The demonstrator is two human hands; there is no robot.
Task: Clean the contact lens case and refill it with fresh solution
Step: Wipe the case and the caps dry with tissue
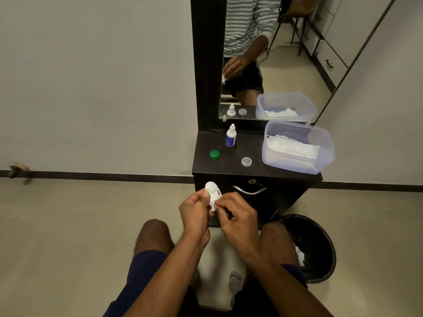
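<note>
i can't read the blue label on the bottle [230,136]. the white lens case [212,195] sits near me, pinched between my left hand [196,212] and right hand [238,217]. farther off, a green cap [214,154], a clear cap [246,161] and a tissue tub [320,161] rest on the dark cabinet [229,167].

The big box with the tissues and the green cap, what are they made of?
The storage box looks like clear, slightly bluish plastic: you can see the white tissues through its glossy walls. The green cap seems to be hard opaque plastic with a smooth, faintly shiny top, though the view is too small to be sure.
</note>
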